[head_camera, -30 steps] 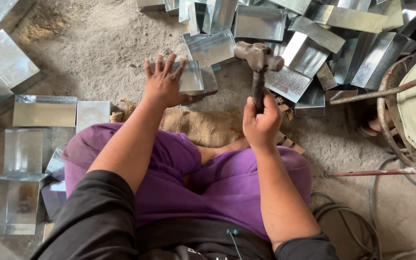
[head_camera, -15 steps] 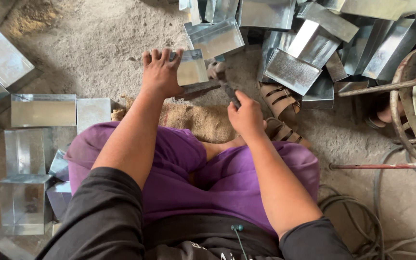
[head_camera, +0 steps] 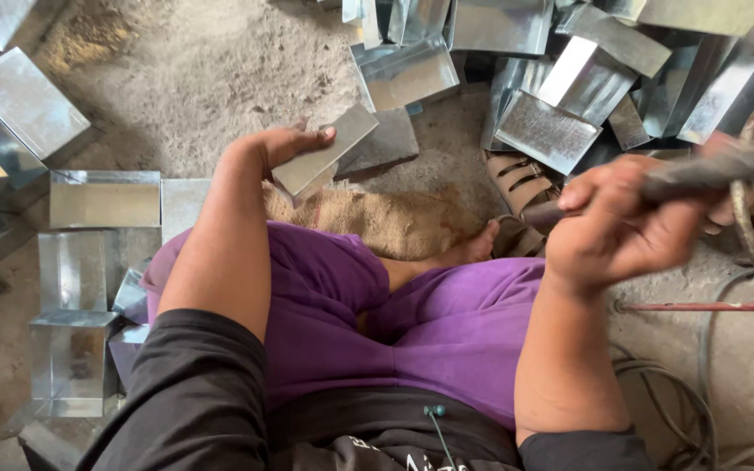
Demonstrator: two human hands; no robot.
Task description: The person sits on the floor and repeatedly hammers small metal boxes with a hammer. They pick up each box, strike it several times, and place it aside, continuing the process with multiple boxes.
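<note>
I sit cross-legged on the ground in purple trousers. My left hand [head_camera: 285,148] grips a folded sheet-metal piece [head_camera: 325,150] and holds it tilted above a brown sack [head_camera: 394,218] and a grey block [head_camera: 386,144]. My right hand [head_camera: 626,218] is shut on the handle of a hammer [head_camera: 709,170], raised to the right and blurred by motion. The hammer's head is out toward the upper right corner, too smeared to make out.
A heap of shiny folded metal pieces [head_camera: 551,131] lies ahead and to the right. Finished metal boxes [head_camera: 102,199] line up on my left. A sandal [head_camera: 517,179] lies by my foot. Cables [head_camera: 700,384] and a red rod [head_camera: 709,306] lie at right.
The hammer came down beside the metal piece, then swung back up to the right. My left hand has lifted the piece off the block and tilted it.
</note>
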